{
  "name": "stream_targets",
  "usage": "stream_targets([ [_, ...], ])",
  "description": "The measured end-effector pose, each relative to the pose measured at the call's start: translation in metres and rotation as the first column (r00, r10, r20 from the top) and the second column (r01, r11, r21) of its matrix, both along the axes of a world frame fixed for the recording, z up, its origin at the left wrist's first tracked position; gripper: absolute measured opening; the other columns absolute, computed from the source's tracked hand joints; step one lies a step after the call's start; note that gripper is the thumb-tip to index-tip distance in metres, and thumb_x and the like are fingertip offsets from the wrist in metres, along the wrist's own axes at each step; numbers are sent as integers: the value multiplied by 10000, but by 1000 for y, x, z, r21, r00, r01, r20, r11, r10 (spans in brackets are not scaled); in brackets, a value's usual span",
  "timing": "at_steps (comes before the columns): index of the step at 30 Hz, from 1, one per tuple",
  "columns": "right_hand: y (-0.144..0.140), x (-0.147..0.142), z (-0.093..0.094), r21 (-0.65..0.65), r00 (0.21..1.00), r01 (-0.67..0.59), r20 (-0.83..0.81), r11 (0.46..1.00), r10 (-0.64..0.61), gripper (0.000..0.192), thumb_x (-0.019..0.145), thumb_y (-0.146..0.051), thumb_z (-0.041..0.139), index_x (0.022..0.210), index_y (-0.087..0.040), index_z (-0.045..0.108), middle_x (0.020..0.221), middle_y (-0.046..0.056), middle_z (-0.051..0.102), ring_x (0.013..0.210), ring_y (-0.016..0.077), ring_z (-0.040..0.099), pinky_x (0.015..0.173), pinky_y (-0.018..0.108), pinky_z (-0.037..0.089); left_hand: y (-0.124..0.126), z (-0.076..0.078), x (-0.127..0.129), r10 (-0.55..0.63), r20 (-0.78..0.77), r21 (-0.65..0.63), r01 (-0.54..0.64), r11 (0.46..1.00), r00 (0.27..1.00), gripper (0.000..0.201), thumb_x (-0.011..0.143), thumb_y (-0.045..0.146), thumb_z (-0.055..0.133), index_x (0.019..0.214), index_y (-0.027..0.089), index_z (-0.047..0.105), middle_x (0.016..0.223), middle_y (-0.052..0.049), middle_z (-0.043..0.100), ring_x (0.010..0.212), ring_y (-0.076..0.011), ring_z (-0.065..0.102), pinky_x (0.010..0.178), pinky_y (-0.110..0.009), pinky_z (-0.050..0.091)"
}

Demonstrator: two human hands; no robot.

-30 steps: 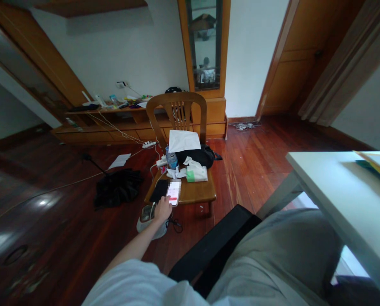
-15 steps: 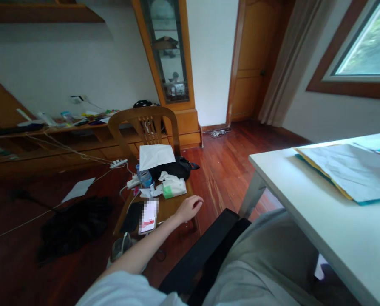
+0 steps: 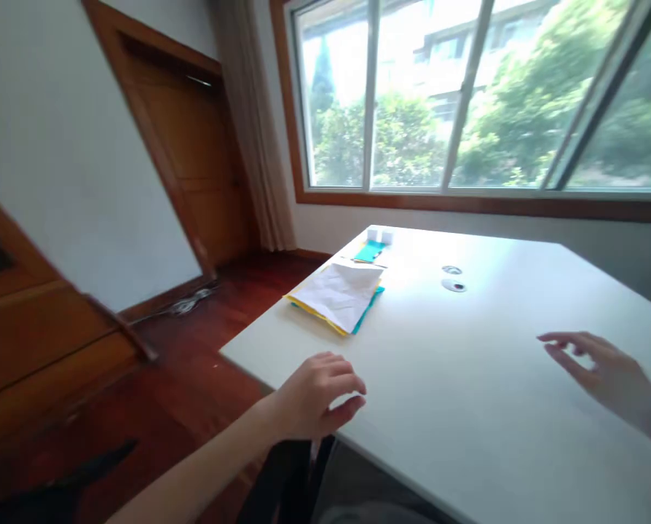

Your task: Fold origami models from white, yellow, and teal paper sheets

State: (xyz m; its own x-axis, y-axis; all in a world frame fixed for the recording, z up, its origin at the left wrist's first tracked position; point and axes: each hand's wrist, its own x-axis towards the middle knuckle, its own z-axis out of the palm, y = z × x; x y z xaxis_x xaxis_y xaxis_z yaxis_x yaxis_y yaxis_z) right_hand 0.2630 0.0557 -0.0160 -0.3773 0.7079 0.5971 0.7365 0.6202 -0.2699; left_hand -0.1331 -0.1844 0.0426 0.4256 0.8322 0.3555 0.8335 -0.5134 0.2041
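My left hand (image 3: 320,397) is at the near left edge of the white table (image 3: 467,407). Its fingers are loosely curved with a gap to the thumb, and nothing is held. On the other side, my right hand (image 3: 604,367) appears over the right part of the tabletop, slightly blurred, thumb and fingers apart around nothing. Beyond the left hand lies a stack of paper: a creased white sheet (image 3: 339,292) on top, with yellow and teal edges showing underneath. Neither hand touches this stack.
Farther along the left edge are a teal piece of paper (image 3: 369,251) and small white blocks (image 3: 380,236). Two small round items (image 3: 454,286) sit mid-table. A black chair part (image 3: 285,466) is below my left arm. A cable bundle (image 3: 191,300) lies on the floor.
My view has swung right, from the cluttered wooden chair to the tabletop and window. My left hand has moved from beside that chair to the table edge. My right hand has come into view.
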Motion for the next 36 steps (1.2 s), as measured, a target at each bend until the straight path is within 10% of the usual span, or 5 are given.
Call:
stream_targets([
  [7,23,-2,18,-84,999,45,32,995,-43,255,823,-343,460,924,-191,638,884,78,628,831,206,579,779,350,450,140,4,94,-34,-207,-142,5,990,978,218,855,308,433,884,211,626,867,-45,645,805,-185,587,710,-297,441],
  [12,18,-13,24,-120,994,101,59,988,-95,269,849,-335,442,979,-193,630,985,80,632,930,213,562,843,362,423,191,-9,144,106,-281,-90,-136,987,954,341,861,403,398,1060,204,589,1021,-86,622,937,-243,565,761,-369,455],
  [21,-18,-29,-5,-308,939,157,340,938,-45,700,856,-607,229,1405,-173,257,1460,89,259,1339,264,219,1065,456,187,196,-60,149,279,-278,-104,-317,943,919,713,858,606,143,1424,174,175,1495,-90,129,1362,-296,94,1045,-548,169],
  [36,-20,-31,-10,-446,895,197,444,873,25,785,802,-695,160,1425,-218,193,1489,86,158,1359,274,149,1074,474,123,202,-69,145,252,-316,-236,-333,913,915,795,808,678,96,1427,184,163,1494,-97,116,1360,-305,98,1041,-559,160],
])
